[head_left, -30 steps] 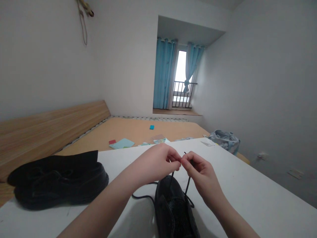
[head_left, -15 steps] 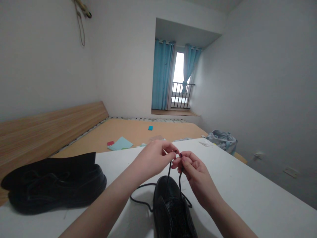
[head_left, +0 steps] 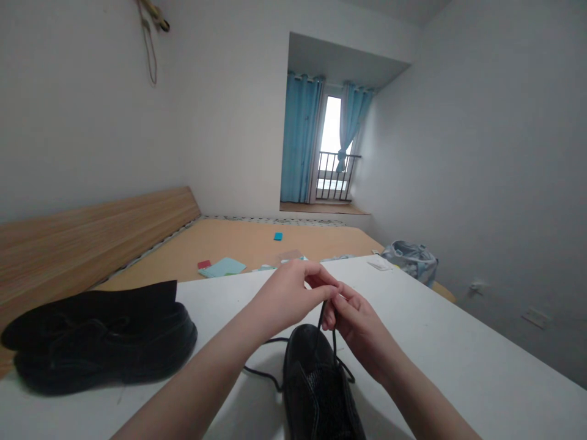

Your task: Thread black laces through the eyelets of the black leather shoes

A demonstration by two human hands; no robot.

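Note:
Both my hands meet above a black leather shoe (head_left: 309,391) that stands on the white table, its toe pointing away from me. A thin black shoelace (head_left: 334,345) rises from its eyelets into my fingers, and a loop of it trails on the table to the left of the shoe. My left hand (head_left: 291,296) pinches the lace from the left. My right hand (head_left: 358,324) holds it from the right, touching my left fingers. The lace ends are hidden inside my fingers.
A second black shoe (head_left: 101,339) lies on the table's left side. Beyond the table's far edge is a wooden bed base (head_left: 257,241) with scattered papers and cards. A grey-blue bag (head_left: 410,261) stands to the right of the table.
My hands have drawn closer together and now touch, and the lace tips seen earlier are hidden in my fingers. The view has shifted only slightly.

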